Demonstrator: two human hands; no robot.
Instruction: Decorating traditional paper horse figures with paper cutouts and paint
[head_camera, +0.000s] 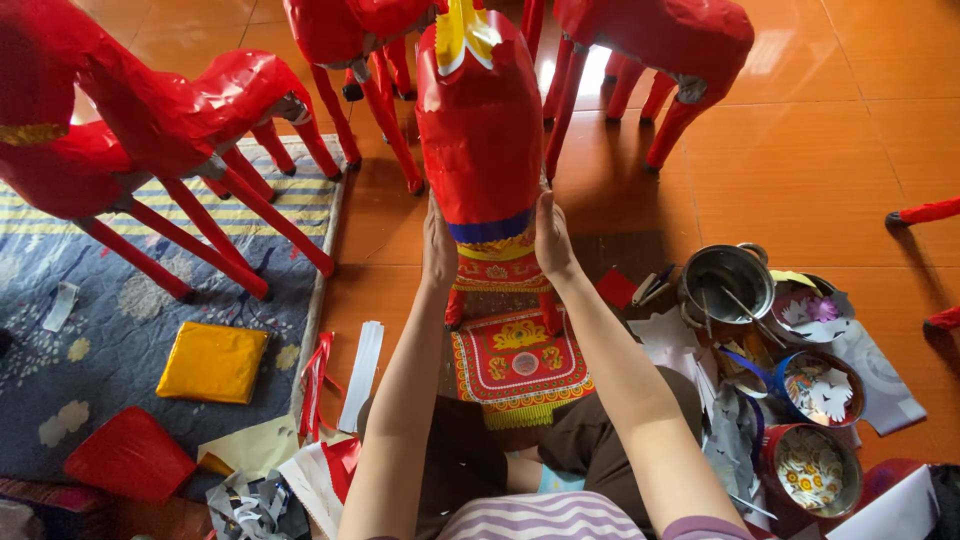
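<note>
While the red paper horse (480, 130) stands on the orange floor (800, 170), I see my left hand (438, 245) and right hand (553, 240) pressed flat against its flanks; a metal pot (728, 280) sits right of it.

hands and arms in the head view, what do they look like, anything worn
Both forearms are bare from wrist to near the elbow. The left hand and right hand show no gloves, rings or watch. A purple and white striped garment shows at the bottom edge.
</note>
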